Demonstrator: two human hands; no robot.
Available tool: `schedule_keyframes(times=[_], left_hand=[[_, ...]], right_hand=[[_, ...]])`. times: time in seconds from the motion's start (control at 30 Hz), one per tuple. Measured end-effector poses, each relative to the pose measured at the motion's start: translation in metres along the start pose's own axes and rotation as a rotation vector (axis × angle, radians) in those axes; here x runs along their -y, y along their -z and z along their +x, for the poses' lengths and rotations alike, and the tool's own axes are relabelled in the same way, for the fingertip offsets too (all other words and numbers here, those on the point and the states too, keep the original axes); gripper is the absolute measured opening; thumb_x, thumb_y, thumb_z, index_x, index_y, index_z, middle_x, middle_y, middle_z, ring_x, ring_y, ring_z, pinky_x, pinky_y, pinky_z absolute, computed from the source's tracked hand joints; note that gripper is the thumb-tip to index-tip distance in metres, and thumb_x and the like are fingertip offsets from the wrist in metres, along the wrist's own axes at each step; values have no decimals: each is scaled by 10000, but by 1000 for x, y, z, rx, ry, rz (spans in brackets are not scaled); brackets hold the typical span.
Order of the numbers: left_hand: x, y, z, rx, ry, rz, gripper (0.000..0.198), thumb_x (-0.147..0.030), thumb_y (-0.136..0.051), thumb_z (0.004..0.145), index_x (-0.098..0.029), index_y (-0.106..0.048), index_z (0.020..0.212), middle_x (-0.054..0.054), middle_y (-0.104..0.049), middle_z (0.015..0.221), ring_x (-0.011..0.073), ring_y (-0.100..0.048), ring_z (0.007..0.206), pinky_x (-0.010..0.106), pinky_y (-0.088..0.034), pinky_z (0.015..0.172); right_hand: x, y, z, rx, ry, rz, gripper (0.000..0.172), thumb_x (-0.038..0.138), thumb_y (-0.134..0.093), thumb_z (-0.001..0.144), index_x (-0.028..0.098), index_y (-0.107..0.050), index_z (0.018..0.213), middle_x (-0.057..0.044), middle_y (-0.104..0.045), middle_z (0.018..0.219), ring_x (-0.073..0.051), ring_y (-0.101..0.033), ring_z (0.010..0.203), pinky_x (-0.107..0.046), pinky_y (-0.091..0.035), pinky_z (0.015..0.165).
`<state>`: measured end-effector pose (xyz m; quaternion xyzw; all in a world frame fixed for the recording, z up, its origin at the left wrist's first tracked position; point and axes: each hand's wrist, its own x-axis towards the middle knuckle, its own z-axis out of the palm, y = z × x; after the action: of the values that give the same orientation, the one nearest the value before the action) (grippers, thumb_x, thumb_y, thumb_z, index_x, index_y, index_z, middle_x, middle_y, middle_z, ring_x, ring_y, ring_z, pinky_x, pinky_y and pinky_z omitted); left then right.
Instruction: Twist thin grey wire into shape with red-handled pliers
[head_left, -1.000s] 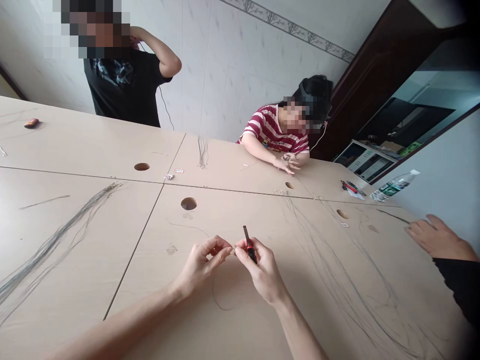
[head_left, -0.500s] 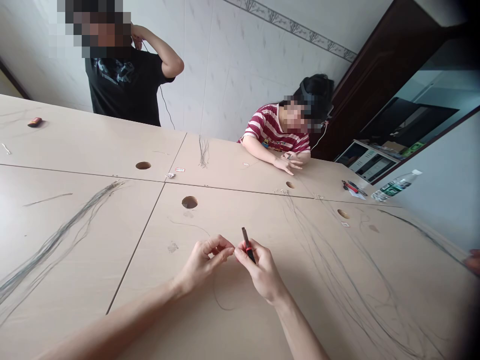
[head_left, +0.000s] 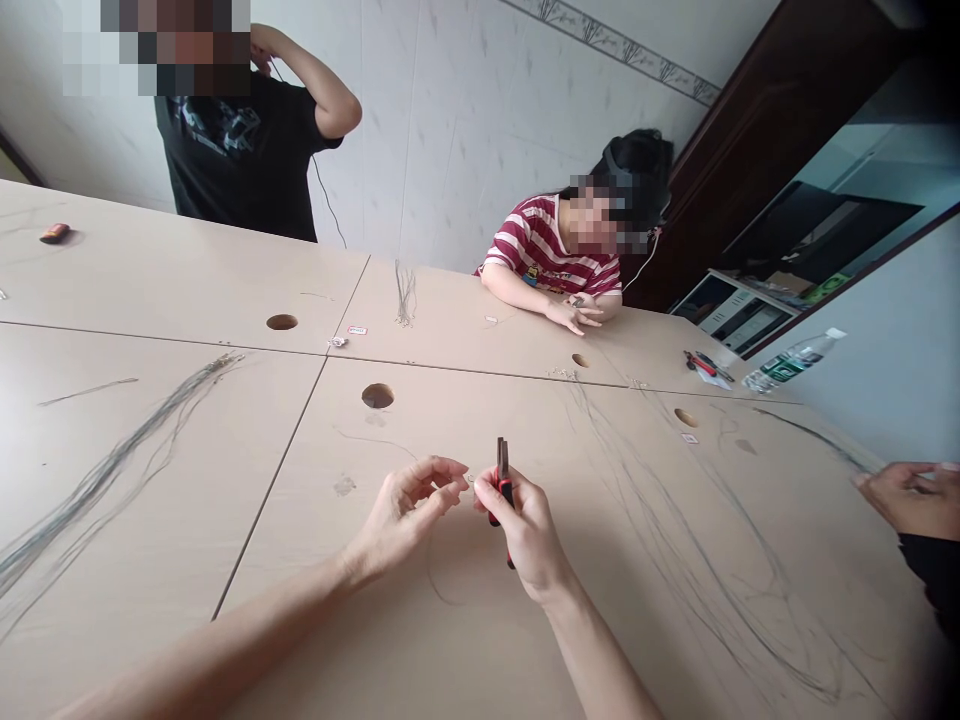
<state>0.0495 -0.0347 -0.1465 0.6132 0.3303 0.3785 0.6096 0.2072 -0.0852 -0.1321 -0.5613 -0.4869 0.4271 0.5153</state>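
The right hand (head_left: pixel 527 525) gripped red-and-black, metal-nosed pliers (head_left: pixel 503 465); the left hand (head_left: pixel 409 505) hovered just apart, a thin grey wire (head_left: pixel 436 592) curving below it — whether pinched, I couldn't tell. Keeping a short, steady length between the hands seemed best.

Site: looks like an office or meeting room used as a small hand workshop. Office signs: large pale bench (head_left: pixel 300 620) of butted panels, round cable-type holes (head_left: pixel 377 396) near the seams; past its far right corner, a dark-framed glazed cabinet (head_left: pixel 810 170) with what look like file holders (head_left: pixel 739 315). Wall (head_left: pixel 435 130) light, marbled, patterned border strip. Workshop signs: bundled wires (head_left: pixel 142 437) toward bench's left edge, pliers (head_left: pixel 503 460) in right hand (head_left: pixel 531 525), more tools (head_left: pixel 701 366) near far right corner. Two people along far edge.
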Motion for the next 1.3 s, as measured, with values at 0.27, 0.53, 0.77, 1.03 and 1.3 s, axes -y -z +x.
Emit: schedule_keyframes(times=[0.27,0.53,0.77,1.03,1.3], left_hand=[[-1,0,4,-2,-67,15,254,-387,-584,900,-159,-649,811,10,-642,702,112,-559,676,236,-448,644],[-4,3,6,-27,-48,18,262,-403,-572,904,-160,-633,829,14,-633,730,120,-560,693,248,-451,659],[-5,5,7,6,-59,92,284,-418,-541,916,-161,-629,833,17,-621,741,125,-553,704,262,-437,665],[-5,6,9,33,-21,42,269,-405,-546,909,-159,-592,811,9,-613,713,119,-540,683,257,-435,655],[-17,13,13,325,152,-139,298,-424,-621,860,-135,-617,784,12,-610,693,110,-536,619,272,-443,647]], right_hand=[[2,-4,-1,39,-4,56,236,388,-603,863,180,-577,752,16,-524,677,-123,-470,668,-249,-371,647],[-1,4,1,10,16,25,217,392,-618,857,181,-605,812,5,-561,730,-129,-483,699,-257,-382,679],[-2,2,0,60,35,8,218,396,-600,882,184,-594,831,-1,-574,773,-132,-499,740,-257,-389,718],[0,2,-2,75,49,-33,223,377,-582,895,190,-552,777,24,-485,703,-118,-425,664,-253,-352,648],[-4,12,1,36,119,-73,174,365,-601,884,195,-596,917,-2,-557,783,-139,-506,721,-262,-411,674]])
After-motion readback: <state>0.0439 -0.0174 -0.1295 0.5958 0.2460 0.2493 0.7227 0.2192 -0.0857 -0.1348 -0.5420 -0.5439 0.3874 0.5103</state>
